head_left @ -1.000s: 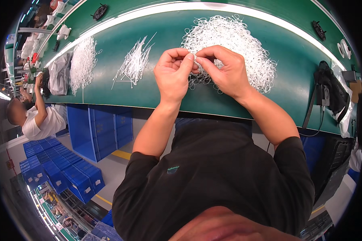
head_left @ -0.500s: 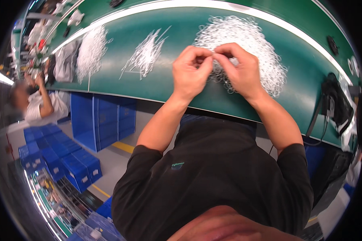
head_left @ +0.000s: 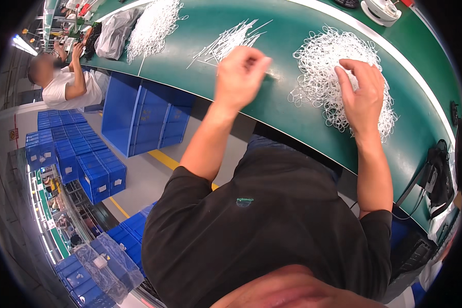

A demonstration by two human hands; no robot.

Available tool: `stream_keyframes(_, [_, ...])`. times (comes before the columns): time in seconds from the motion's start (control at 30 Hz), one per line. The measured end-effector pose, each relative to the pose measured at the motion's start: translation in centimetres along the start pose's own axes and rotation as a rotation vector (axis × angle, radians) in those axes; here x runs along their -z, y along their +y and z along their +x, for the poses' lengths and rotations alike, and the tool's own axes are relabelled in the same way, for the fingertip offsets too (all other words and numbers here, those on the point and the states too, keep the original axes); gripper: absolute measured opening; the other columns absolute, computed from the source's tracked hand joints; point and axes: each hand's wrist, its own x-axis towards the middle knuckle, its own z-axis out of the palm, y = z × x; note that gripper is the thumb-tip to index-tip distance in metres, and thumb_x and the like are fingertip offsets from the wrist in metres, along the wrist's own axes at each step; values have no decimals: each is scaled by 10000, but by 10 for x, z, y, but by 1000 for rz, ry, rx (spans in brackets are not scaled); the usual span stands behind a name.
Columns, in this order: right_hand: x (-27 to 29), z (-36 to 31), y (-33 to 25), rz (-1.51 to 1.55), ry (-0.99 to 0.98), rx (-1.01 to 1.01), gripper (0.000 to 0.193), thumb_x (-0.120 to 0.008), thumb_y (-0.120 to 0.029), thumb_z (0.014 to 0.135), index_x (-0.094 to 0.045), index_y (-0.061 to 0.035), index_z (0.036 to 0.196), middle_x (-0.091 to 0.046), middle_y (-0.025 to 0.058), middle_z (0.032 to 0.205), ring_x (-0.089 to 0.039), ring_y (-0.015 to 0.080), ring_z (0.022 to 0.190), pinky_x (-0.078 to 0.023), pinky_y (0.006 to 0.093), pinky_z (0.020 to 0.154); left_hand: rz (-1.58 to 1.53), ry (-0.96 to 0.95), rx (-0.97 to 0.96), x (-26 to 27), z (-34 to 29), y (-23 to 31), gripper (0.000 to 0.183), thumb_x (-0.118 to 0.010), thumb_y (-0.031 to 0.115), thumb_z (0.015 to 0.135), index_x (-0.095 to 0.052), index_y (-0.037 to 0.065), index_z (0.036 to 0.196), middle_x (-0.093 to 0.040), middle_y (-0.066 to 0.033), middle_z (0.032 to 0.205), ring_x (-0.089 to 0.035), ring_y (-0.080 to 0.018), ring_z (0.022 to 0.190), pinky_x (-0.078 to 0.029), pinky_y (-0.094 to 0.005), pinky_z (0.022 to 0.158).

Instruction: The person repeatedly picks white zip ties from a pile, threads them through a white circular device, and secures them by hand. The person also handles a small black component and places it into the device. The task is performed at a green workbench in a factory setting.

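Observation:
My right hand (head_left: 363,95) reaches over the right part of a heap of thin white loops (head_left: 318,66). Its thumb and fingers are apart, and I see nothing between them. My left hand (head_left: 238,77) hovers, slightly blurred, at the near side of a small pile of straight thin white strips (head_left: 233,41). The left fingers are curled in toward the thumb; whatever they may pinch is too small or smeared to make out. Farther left on the green table (head_left: 277,105) lies another heap of white looped strands (head_left: 154,31).
A grey plastic bag (head_left: 115,36) lies beyond the left heap. Below the table's edge stands a large blue crate (head_left: 123,113), with stacked blue boxes (head_left: 95,174) on the floor. A black bag with a strap (head_left: 436,177) rests at the right. Another person (head_left: 66,84) sits at the far left.
My hands were together in front of the loop heap and have parted. The left went toward the strip pile, the right opened over the loops. The whole view has shifted and turned.

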Motion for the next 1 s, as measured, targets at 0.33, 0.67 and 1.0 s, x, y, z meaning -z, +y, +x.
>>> stream_keyframes(0.33, [-2, 2, 8, 61, -10, -19, 94, -741, -120, 832, -684, -80, 895, -692, 40, 918, -623, 244, 875, -426, 378, 879, 686, 36, 261, 69, -29, -32, 188, -731, 156, 854, -679, -6, 934, -682, -129, 823, -659, -237, 726, -521, -352, 703])
stream_keyframes(0.67, [-1, 0, -5, 398, -47, -203, 275, -737, -60, 837, -679, -57, 1106, -666, 44, 878, -595, 148, 792, -483, 296, 763, 287, 183, 219, 62, -19, -25, 75, -654, 63, 919, -632, -9, 912, -631, -61, 798, -578, -128, 656, -477, -291, 623])
stream_keyframes(1.0, [3, -3, -16, 999, -233, -192, 187, -697, -41, 889, -656, -15, 1071, -669, 37, 895, -617, 112, 824, -510, 272, 770, -313, -487, 143, -19, -4, 48, 60, -611, 64, 975, -591, 11, 955, -580, 12, 849, -532, -44, 693, -431, -195, 618])
